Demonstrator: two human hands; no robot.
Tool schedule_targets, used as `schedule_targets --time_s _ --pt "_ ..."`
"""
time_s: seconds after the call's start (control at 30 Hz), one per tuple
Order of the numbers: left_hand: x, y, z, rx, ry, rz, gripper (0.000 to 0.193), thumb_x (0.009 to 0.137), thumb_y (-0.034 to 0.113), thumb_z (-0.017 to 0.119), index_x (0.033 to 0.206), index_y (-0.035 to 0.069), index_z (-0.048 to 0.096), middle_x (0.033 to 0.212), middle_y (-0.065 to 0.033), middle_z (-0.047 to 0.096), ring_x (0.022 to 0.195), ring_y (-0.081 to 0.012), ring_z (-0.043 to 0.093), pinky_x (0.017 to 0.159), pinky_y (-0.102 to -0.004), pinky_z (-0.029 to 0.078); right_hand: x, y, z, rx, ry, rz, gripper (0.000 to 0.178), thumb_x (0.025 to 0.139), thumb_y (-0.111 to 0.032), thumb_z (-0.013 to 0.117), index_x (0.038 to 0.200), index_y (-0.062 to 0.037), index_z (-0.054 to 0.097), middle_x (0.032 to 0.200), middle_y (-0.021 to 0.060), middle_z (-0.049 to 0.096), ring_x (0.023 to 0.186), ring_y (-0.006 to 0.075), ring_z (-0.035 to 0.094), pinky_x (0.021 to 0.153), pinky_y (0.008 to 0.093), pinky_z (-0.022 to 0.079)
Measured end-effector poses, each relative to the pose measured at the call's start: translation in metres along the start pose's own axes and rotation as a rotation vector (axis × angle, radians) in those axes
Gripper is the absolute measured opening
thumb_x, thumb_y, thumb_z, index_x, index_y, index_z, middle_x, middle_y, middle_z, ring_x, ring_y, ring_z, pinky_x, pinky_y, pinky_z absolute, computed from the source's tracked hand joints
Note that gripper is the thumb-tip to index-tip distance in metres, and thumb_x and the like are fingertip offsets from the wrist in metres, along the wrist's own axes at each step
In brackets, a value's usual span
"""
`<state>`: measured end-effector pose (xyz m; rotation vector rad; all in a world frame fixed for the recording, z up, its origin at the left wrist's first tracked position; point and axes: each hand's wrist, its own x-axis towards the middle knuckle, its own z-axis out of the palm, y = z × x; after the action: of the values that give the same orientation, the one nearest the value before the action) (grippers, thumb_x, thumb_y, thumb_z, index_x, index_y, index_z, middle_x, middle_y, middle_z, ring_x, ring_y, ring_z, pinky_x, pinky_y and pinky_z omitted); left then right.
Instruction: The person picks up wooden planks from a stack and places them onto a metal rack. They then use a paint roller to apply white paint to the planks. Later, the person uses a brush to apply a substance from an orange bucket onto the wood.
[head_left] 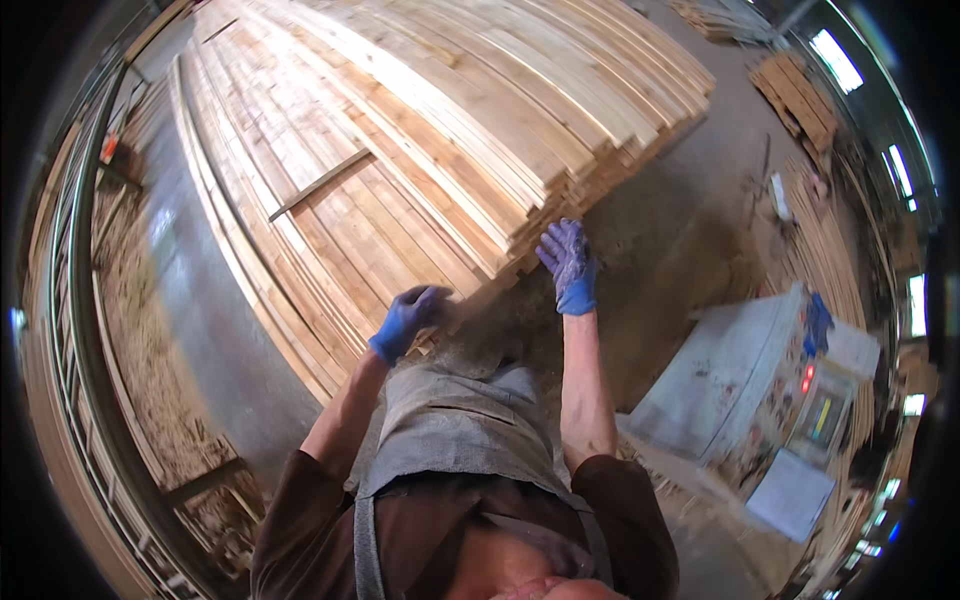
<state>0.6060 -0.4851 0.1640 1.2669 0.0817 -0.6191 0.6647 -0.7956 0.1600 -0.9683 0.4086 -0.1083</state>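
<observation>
Stack of pale boards (pixel 430 120): upper centre of the frame, ends toward you. Your left hand (pixel 410 318), blue-gloved: centre, near the stack's closest edge; blurred, so whether its grip is wide, narrow or loaded cannot be told. Your right hand (pixel 568 265), blue-gloved: right of centre, fingers bent, at the board ends; contact and hold cannot be told. Wooden strip (pixel 322 184): upper left, crosswise on boards. Grey cabinet (pixel 715 365): lower right.
</observation>
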Motion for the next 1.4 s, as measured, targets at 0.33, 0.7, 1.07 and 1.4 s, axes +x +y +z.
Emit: schedule_targets --time_s 0.33,0.7,1.07,1.4 --pt "0.149 0.080 -0.002 -0.138 0.078 0.150 0.037 0.097 0.031 0.057 0.108 -0.004 0.064 0.097 -0.0131 0.069 0.086 -0.0216 0.069 0.079 -0.0327 0.057 0.040 0.026 0.066 -0.294 0.112 -0.134 0.078 0.091 -0.060 0.053 0.146 -0.0084 0.032 0.143 0.0140 0.040 0.127 0.0379 0.044 0.103 0.0486 0.041" --pt "0.203 0.073 -0.040 0.040 0.167 0.079 0.033 0.090 0.030 0.064 0.077 -0.001 0.061 0.069 -0.0087 0.065 0.063 -0.0146 0.062 0.061 -0.0300 0.049 0.043 0.023 0.078 -0.205 0.287 -0.129 0.055 0.093 -0.048 0.050 0.136 -0.0137 0.046 0.126 0.0126 0.054 0.101 0.0346 0.058 0.084 0.0449 0.052" --pt "0.212 0.066 -0.052 -0.014 0.166 0.080 0.034 0.089 0.028 0.062 0.074 -0.002 0.061 0.068 -0.0112 0.066 0.065 -0.0170 0.065 0.061 -0.0309 0.050 0.033 0.014 0.087 -0.113 0.229 -0.106 0.047 0.093 -0.044 0.050 0.130 -0.0145 0.052 0.121 0.0097 0.061 0.095 0.0296 0.063 0.075 0.0406 0.053" --pt "0.229 0.106 -0.030 -0.505 -0.220 -0.215 0.058 0.086 0.061 0.061 0.092 0.003 0.056 0.079 -0.0072 0.057 0.075 -0.0195 0.065 0.073 -0.0350 0.059 0.025 -0.007 0.110 -0.243 0.251 -0.037 0.053 0.092 -0.050 0.051 0.133 -0.0166 0.050 0.129 0.0092 0.056 0.103 0.0289 0.061 0.075 0.0366 0.052"
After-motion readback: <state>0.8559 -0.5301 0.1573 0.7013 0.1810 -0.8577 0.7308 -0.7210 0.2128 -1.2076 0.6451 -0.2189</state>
